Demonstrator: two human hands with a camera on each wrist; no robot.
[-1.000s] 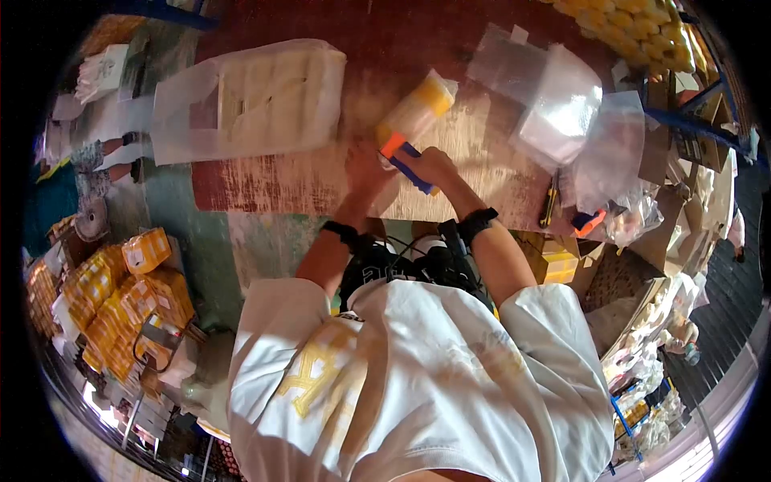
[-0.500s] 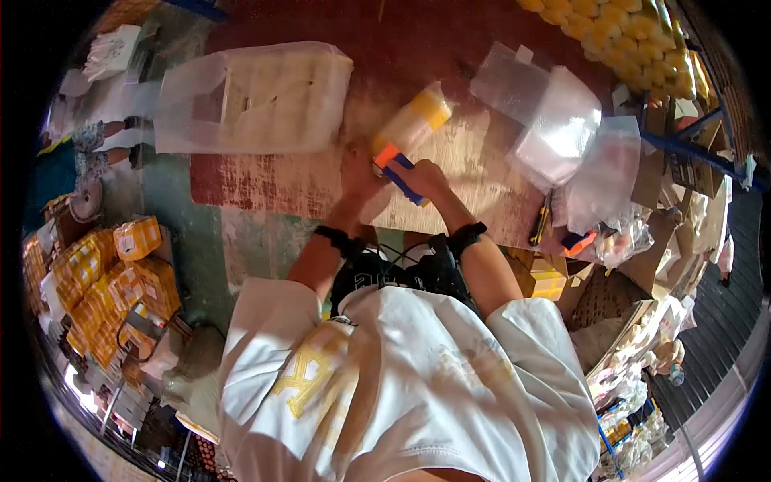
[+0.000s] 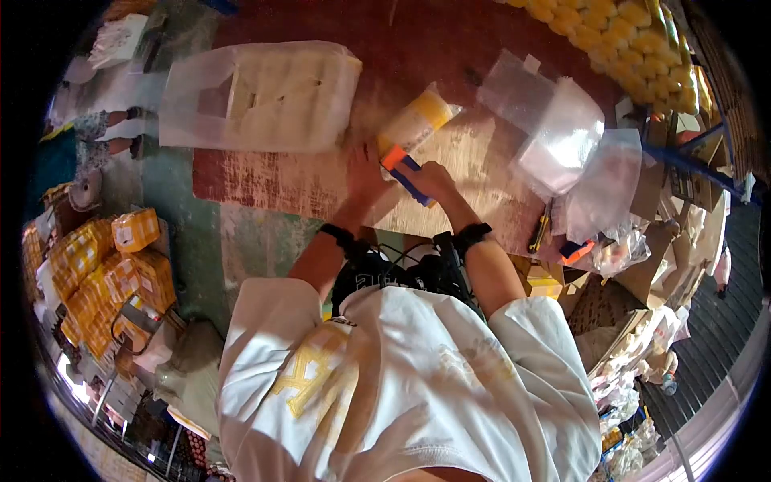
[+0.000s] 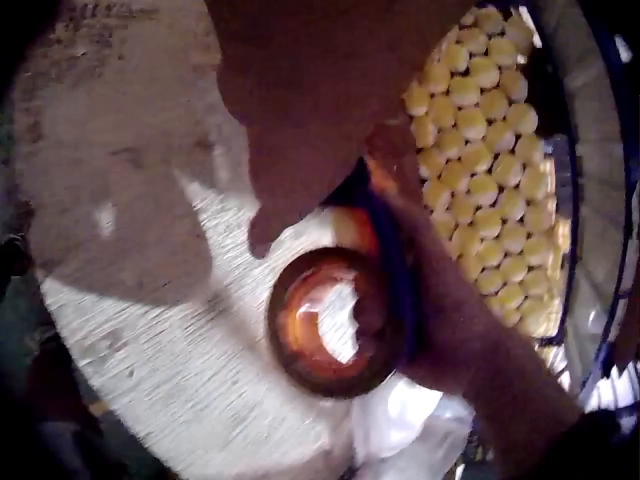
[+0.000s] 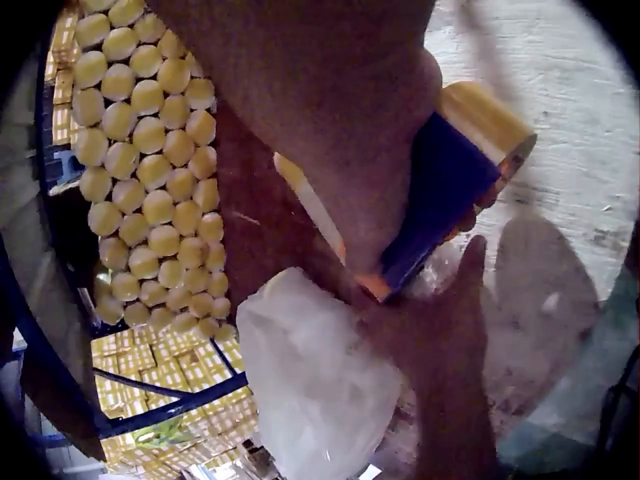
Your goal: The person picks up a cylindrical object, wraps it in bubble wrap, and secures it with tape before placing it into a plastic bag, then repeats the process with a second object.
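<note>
In the head view, a yellow-and-white cylindrical package (image 3: 414, 120) in clear plastic lies slanted over the worn wooden table (image 3: 265, 178). My right hand (image 3: 438, 181) grips a blue-and-orange tape dispenser (image 3: 408, 173) at the package's near end. The left wrist view shows its tape roll (image 4: 300, 345) from the side. On the left side of that same end is my left hand (image 3: 368, 173), close against the dispenser's orange tip. Its thumb sticks out straight in the right wrist view, where the left hand (image 5: 435, 345) shows below the dispenser. I cannot tell how its hidden fingers hold the package.
A large plastic-wrapped bundle (image 3: 293, 96) lies at the table's back left. Clear bags (image 3: 562, 132) are spread on the right, beside a yellow-and-black cutter (image 3: 541, 227) and another orange-and-blue dispenser (image 3: 576, 251). Yellow rolls (image 3: 618, 40) are stacked at the far right.
The head view has shifted slightly. Both hands stay at the package's near end, with the dispenser still in my right hand and only slightly moved.
</note>
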